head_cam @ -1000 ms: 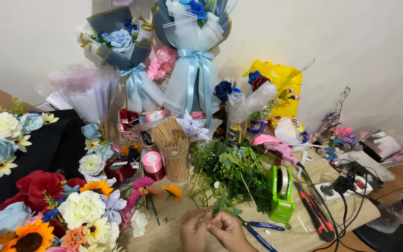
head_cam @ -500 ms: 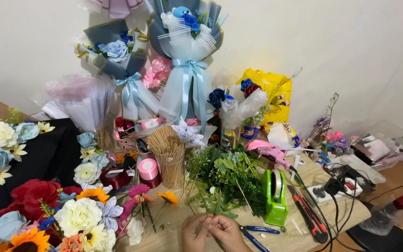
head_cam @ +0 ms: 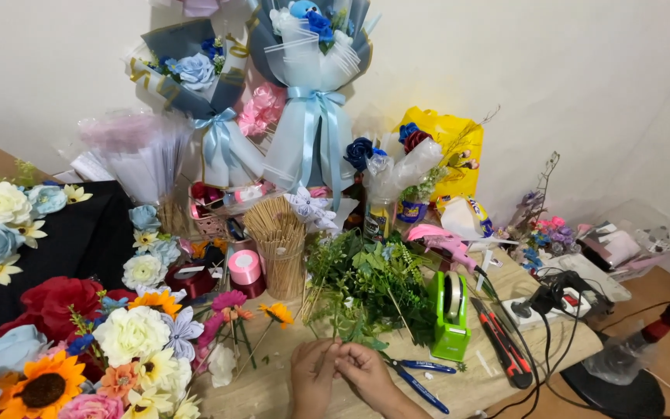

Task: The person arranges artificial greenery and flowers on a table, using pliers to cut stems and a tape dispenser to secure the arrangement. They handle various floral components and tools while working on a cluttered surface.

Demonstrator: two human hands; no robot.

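Observation:
My left hand (head_cam: pixel 311 378) and my right hand (head_cam: pixel 367 374) meet at the bottom edge of the wooden table (head_cam: pixel 273 388), fingertips pinched together on a thin green stem at the near end of a pile of green foliage (head_cam: pixel 366 283). What exactly sits between the fingers is small and partly hidden. Blue-handled cutters (head_cam: pixel 418 382) lie just right of my right hand. An orange flower (head_cam: pixel 277 313) and a magenta one (head_cam: pixel 229 300) lie left of my left hand.
A green tape dispenser (head_cam: pixel 450 318), red utility knives (head_cam: pixel 503 345) and a power strip (head_cam: pixel 540 309) lie to the right. A cup of wooden skewers (head_cam: pixel 277 240) and a pink ribbon roll (head_cam: pixel 243 267) stand behind. Artificial flowers (head_cam: pixel 129 335) crowd the left; wrapped bouquets (head_cam: pixel 312 101) lean on the wall.
My hands stay together at the table's near edge, the fingers shifting only slightly. The view has drifted a little; nothing on the table has moved.

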